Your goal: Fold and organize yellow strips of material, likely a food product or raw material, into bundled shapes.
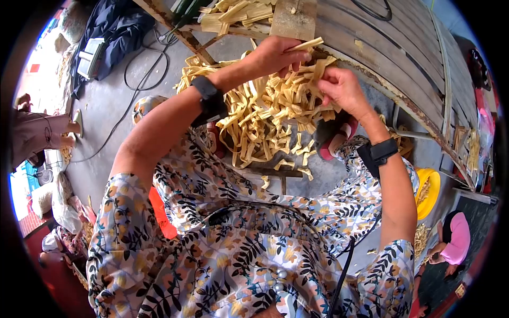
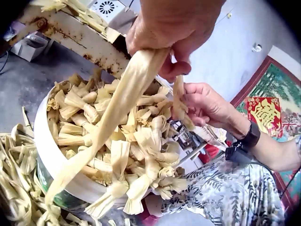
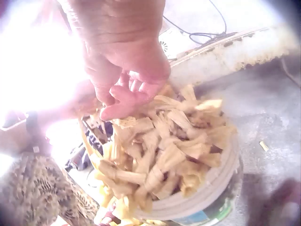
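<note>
Patterned cloth (image 1: 254,254) lies nearest the head camera; past it both bare forearms reach forward, elbows bent. Left hand (image 1: 275,55) curls round a pale strip (image 2: 117,103), its long end crossing the bucket (image 2: 51,155) below in the left wrist view. Right hand (image 1: 342,93) pinches husk beside it; whether that is the same piece, I cannot tell. Knotted pieces (image 1: 286,106) heap under the grip, hiding the bucket's inside. Glare blurs the right wrist view. Ahead runs a rusty edge (image 1: 392,93); leftward, floor (image 1: 101,127) spreads.
</note>
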Action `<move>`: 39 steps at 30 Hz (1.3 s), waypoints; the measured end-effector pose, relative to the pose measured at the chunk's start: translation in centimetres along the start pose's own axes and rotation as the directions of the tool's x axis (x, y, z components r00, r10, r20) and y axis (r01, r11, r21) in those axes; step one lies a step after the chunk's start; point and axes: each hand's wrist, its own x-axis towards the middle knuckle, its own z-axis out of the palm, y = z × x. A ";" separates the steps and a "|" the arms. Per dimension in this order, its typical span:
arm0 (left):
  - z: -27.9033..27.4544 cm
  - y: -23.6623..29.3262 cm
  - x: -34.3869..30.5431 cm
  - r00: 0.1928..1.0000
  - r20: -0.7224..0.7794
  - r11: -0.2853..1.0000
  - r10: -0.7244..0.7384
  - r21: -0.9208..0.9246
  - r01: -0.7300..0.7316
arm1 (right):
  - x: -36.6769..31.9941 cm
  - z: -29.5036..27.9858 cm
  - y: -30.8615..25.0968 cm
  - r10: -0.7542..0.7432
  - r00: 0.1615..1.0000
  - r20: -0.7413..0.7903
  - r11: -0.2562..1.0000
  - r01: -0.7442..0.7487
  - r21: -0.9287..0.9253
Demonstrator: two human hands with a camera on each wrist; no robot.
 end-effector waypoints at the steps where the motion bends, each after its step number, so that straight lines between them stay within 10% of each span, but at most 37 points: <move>1: -0.1 0.3 -0.4 0.998 0.060 0.999 0.017 -0.046 -0.014 | 0.2 -0.3 -1.0 0.015 1.000 0.007 1.000 -0.015 0.004; 12: -1.0 2.4 -0.6 0.998 -0.036 0.880 -0.047 -0.475 0.024 | 0.7 -0.2 -4.5 0.024 0.999 -0.046 0.957 -0.010 0.290; 24: -1.6 2.2 -0.6 0.997 0.016 0.892 -0.081 -0.445 0.079 | 0.4 0.9 -5.1 -0.164 0.978 -0.129 0.960 0.188 0.206; 39: -2.9 1.8 -1.0 0.992 0.119 0.899 -0.042 -0.429 0.090 | 0.9 -0.5 -3.3 -0.048 0.999 0.021 0.980 0.043 0.195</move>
